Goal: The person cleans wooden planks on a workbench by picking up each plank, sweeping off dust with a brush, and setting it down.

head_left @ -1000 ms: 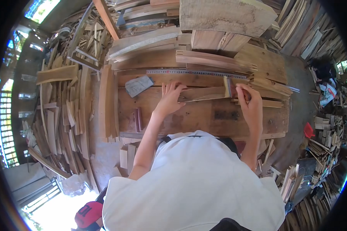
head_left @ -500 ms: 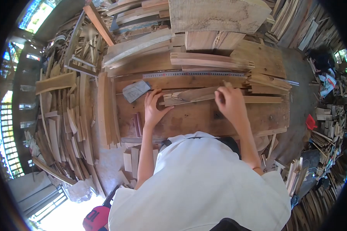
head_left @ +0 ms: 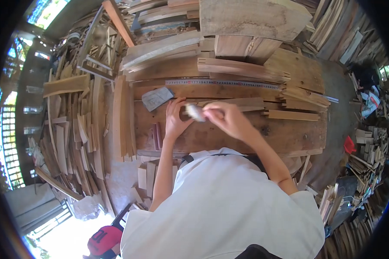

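Observation:
A narrow wooden board (head_left: 250, 104) with darker grain lies crosswise on the wooden workbench (head_left: 229, 140). My left hand (head_left: 175, 118) curls its thumb and fingers around the board's left end, which is mostly hidden. Just right of it, my right hand (head_left: 229, 120) pinches a small whitish piece (head_left: 195, 112) over the board. That piece is smeared by motion, so its kind does not show. Left of my left hand sits a grey, block-like piece (head_left: 157, 99). A long ruler (head_left: 222, 83) with printed numbers stretches along the bench behind the board.
Light wooden strips (head_left: 291, 115) lie at the bench's right. Two reddish sticks (head_left: 157, 137) rest near my left forearm. Stacked planks (head_left: 124, 118) line the left edge, and thick boards (head_left: 255, 19) stand at the back. A person's red cap (head_left: 104, 240) shows at lower left.
My right hand has swept left along the board, from its right part to close beside my left hand. The whitish piece now shows in its fingers. My left hand stays at the left end.

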`<state>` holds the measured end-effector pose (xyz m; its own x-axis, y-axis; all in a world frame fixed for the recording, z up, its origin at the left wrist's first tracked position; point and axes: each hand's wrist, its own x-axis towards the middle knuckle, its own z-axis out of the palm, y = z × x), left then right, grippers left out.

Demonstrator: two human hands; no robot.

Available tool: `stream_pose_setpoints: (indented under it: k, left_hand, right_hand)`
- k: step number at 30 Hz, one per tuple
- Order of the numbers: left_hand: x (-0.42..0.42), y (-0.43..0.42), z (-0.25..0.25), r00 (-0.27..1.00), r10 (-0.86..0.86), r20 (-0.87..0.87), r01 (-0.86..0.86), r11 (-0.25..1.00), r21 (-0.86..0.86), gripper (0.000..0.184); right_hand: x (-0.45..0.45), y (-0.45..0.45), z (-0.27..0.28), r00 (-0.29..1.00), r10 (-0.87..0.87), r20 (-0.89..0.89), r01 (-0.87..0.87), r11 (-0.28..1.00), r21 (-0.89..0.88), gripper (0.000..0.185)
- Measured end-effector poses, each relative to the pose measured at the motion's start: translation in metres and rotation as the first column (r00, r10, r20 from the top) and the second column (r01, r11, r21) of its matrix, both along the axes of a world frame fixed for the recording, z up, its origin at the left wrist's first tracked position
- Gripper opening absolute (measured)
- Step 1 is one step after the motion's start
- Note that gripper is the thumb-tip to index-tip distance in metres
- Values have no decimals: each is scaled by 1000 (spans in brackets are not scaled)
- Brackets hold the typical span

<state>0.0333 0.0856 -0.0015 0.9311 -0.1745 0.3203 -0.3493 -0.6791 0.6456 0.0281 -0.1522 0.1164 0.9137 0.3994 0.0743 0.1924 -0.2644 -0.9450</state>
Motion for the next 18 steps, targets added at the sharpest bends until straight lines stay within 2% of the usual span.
stream_pose_setpoints:
  k: [1, 3, 5, 7, 9, 11, 13, 18]
  left_hand:
    - [0, -1, 2, 1000, 13, -15, -13, 1000, -24, 50]
    - [0, -3, 7, 1000, 16, 3, -16, 996, -83, 49]
    - [-2, -1, 9, 1000, -10, -1, 10, 977, -214, 40]
    - [-1, 7, -5, 1000, -3, 15, 7, 970, -244, 22]
    - [-5, 10, -9, 1000, 12, -19, -16, 966, -257, 15]
    - [-8, 8, -5, 999, 32, 12, -30, 993, -112, 15]
    - [-14, 6, -1, 1000, 13, 5, -13, 996, -89, 16]
    - [-17, 4, -2, 999, 47, -1, -47, 996, 76, 19]
  right_hand:
    - [4, -15, 2, 997, -66, -30, 64, 996, -60, 21]
    - [7, -48, 7, 948, -230, -218, 223, 973, -55, 23]
    - [4, -88, 3, 904, -367, -219, 360, 930, -72, 24]
    - [-3, -121, 0, 826, -516, -226, 513, 855, -80, 25]
    - [-13, -142, 8, 797, -603, -8, 598, 791, -130, 25]
    - [-27, -159, 14, 742, -667, -64, 649, 739, -180, 21]
    - [-37, -168, 20, 696, -716, -40, 709, 696, -114, 22]
    - [-40, -176, 24, 703, -710, -39, 708, 704, -59, 24]
